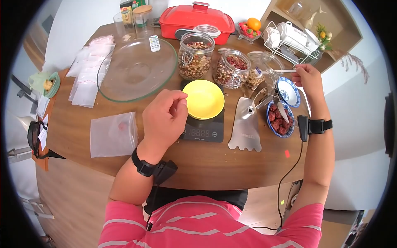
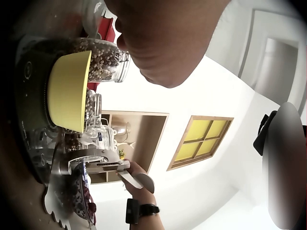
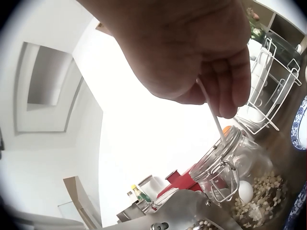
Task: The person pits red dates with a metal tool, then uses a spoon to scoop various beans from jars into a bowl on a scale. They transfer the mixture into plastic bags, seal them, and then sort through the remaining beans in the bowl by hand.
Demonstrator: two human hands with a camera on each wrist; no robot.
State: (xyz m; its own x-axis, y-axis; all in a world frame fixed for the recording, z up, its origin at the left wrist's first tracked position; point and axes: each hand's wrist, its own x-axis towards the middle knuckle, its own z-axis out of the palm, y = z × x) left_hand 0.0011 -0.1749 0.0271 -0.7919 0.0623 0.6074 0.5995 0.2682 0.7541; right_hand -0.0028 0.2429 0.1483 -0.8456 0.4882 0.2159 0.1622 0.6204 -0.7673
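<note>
Right hand [image 1: 308,82] grips white spoon [image 3: 212,109] in glass jar [image 3: 259,165] beside blue-patterned bowls [image 1: 288,91].

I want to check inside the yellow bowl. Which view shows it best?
The head view: it looks down into the yellow bowl, which appears empty. The left wrist view shows its outer side; the right wrist view, nothing.

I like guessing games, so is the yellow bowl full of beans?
No, the yellow bowl on the black scale shows only its smooth yellow inside.
</note>
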